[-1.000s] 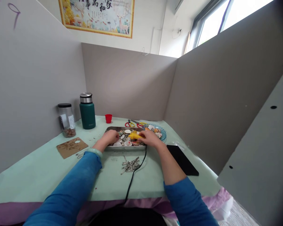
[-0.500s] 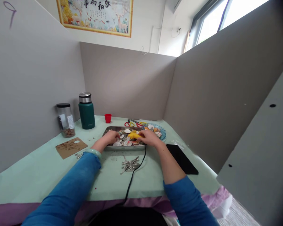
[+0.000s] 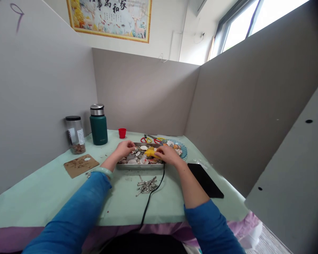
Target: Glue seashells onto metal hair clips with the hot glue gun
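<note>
Left hand: poised over the left part of a metal tray, palm down, wrist above a pale bangle; its grip is narrow, contents unclear.
Right hand: reaching in from the right, fingers curled, its grip closed around a yellow tool.
Yellow tool: above the shells in the tray.
Pile of metal pieces: on the desk, nearside.

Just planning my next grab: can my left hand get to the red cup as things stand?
Probably yes: the red cup stands just beyond your left hand, with nothing visible between them. I can't tell, though, whether your fingertips already hold something small.
</note>
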Tool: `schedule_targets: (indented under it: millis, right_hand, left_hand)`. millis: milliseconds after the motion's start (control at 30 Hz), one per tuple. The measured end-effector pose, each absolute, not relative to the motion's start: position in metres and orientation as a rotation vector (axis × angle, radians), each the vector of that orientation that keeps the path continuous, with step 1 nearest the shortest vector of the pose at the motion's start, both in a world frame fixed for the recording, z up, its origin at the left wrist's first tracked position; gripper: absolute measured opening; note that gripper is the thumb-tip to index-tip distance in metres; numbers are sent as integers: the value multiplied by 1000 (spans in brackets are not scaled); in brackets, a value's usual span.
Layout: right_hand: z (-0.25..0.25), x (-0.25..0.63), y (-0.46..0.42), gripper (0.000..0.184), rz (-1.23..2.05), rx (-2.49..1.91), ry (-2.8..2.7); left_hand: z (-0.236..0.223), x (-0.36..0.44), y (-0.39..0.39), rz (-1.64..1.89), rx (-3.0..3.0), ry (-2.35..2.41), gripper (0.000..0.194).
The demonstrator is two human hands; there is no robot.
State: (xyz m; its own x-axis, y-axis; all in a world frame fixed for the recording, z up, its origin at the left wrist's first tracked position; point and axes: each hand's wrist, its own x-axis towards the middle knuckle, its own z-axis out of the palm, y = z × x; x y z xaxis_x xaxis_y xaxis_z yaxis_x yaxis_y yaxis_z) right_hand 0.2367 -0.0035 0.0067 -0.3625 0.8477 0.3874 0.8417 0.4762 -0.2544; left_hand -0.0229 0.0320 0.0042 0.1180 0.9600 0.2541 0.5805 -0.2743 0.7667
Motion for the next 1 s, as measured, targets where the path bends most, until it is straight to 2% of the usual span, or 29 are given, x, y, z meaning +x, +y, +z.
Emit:
schedule_targets:
  millis: [133,300,533,667,867,1000]
  right_hand:
    - [11,230,-8,24,12,-1214,-2070]
    - [12,208,-21,29,306,-849,-2028]
    - [5,195,-24,15,220,-757,-2078]
    - [3,197,-21,14,196,-744,-2044]
    - [1,197,-19,15,231,-807,-1995]
    - [0,196,-19,14,384,-796,-1935]
  left_hand:
    - [25,-12,8,1099,1622,1033,28]
    - [32,0,-12,914,1520,787,32]
    - [29,5,-15,872,1472,783,32]
    - [29,4,-15,873,1467,765,44]
    - [21,5,-8,919,1529,785,47]
    - [20,4,-6,964,1492,829,41]
